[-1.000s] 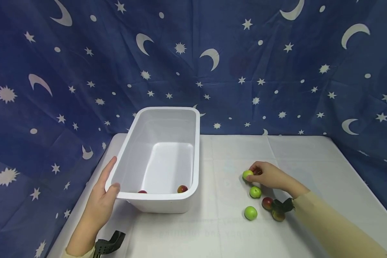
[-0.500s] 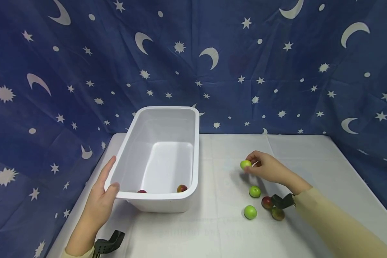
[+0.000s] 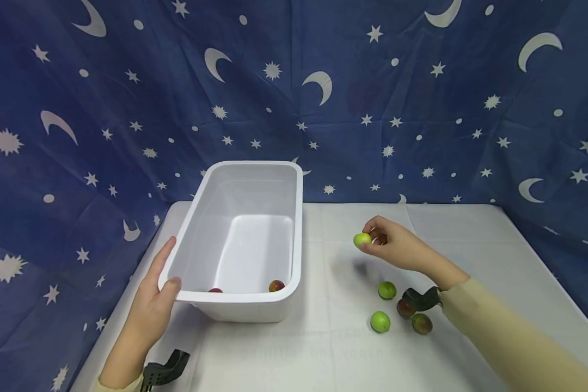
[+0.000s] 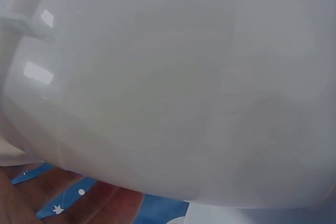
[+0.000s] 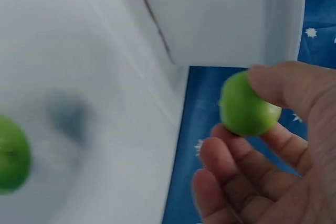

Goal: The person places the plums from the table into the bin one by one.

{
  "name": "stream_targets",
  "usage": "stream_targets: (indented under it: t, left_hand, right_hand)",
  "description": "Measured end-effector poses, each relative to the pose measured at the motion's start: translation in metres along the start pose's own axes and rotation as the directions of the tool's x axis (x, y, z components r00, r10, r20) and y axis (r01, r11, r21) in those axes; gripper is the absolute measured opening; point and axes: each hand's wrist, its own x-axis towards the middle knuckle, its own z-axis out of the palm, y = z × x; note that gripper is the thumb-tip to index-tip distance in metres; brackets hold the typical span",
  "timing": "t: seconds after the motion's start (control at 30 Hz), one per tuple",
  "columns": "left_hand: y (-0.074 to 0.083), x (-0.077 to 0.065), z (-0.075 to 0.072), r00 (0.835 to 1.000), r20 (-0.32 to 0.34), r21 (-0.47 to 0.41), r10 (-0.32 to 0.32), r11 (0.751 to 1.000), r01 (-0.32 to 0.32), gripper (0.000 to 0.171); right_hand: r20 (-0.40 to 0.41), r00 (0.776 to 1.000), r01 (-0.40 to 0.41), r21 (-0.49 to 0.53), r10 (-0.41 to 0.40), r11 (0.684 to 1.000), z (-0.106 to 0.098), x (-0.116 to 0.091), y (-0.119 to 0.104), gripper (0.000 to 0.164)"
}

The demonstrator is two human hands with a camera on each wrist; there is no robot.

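My left hand (image 3: 152,299) holds the near left corner of a white plastic tub (image 3: 299,234), thumb at the rim and fingers along its outer side. In the left wrist view the tub's wall (image 4: 157,93) covers most of the picture, with the fingers (image 4: 89,203) below it. Inside the tub, near its front wall, lie two reddish plums (image 3: 276,286), one mostly hidden by the rim. Between thumb and fingers my right hand (image 3: 397,245) pinches a small green plum (image 5: 247,106), raised above the table, right of the tub.
Two green plums (image 3: 380,322) and two darker reddish plums (image 3: 422,324) lie on the white-covered table (image 3: 274,359), below the right wrist. A black strap mount on that wrist partly covers one. A blue curtain (image 3: 353,98) with moons and stars hangs behind and along the sides.
The right hand has lifted the green plum off the table and carried it up and leftward, toward the tub. My left hand and the tub stay where they were.
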Motion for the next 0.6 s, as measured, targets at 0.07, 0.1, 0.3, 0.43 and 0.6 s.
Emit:
stream_targets:
  t: [0.07, 0.1, 0.3, 0.43, 0.6]
  left_hand:
    - [0.0, 0.0, 0.0, 1.0, 0.002, -0.002, -0.001, 1.0, 0.001, 0.072]
    - [0.0, 0.0, 0.0, 1.0, 0.002, -0.003, -0.002, 1.0, 0.002, 0.072]
    - [-0.001, 0.0, 0.001, 1.0, 0.006, -0.01, -0.001, 1.0, 0.001, 0.071]
    - [-0.001, 0.001, 0.0, 1.0, 0.014, -0.012, 0.012, 1.0, -0.012, 0.071]
    - [0.0, 0.001, 0.0, 1.0, 0.018, 0.003, 0.001, 1.0, -0.001, 0.071]
  right_hand:
    - [0.033, 0.999, 0.007, -0.023, -0.007, 1.0, -0.003, 0.002, -0.005, 0.03]
    - [0.049, 0.999, 0.009, -0.037, -0.007, 0.999, -0.004, 0.002, -0.007, 0.03]
    - [0.093, 0.996, 0.002, -0.088, 0.006, 0.996, -0.008, 0.009, -0.021, 0.029]
    - [0.078, 0.997, 0.027, -0.094, -0.019, 0.995, -0.008, 0.015, -0.028, 0.028]
    - [0.071, 0.996, 0.058, -0.103, -0.051, 0.993, -0.012, 0.022, -0.04, 0.029]
